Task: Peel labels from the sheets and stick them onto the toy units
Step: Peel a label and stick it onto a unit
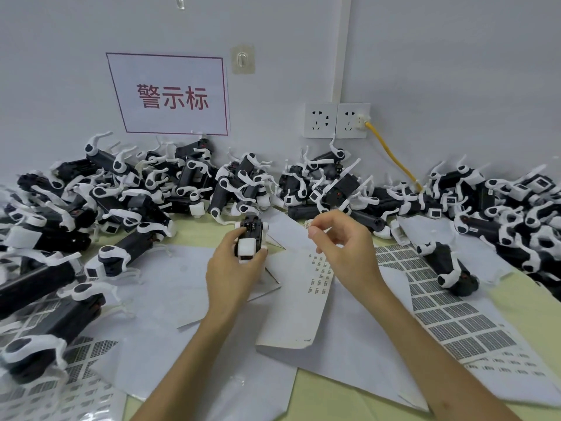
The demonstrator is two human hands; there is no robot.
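My left hand [233, 265] grips a black-and-white toy unit [251, 238] just above the table, its white end toward me. To its right, my right hand [340, 238] pinches a small label [309, 223] between thumb and forefinger, a short way from the toy. Beneath that hand lies a label sheet [318, 278] with a few small labels left on it. More sheets with grids of labels [449, 311] spread out to the right.
Several black-and-white toy units are heaped along the wall [188, 180] and down both sides [522, 214]. One toy [449, 268] lies on the right sheets. Used backing sheets [170, 287] cover the table. A yellow cable [391, 153] runs from the wall socket [352, 120].
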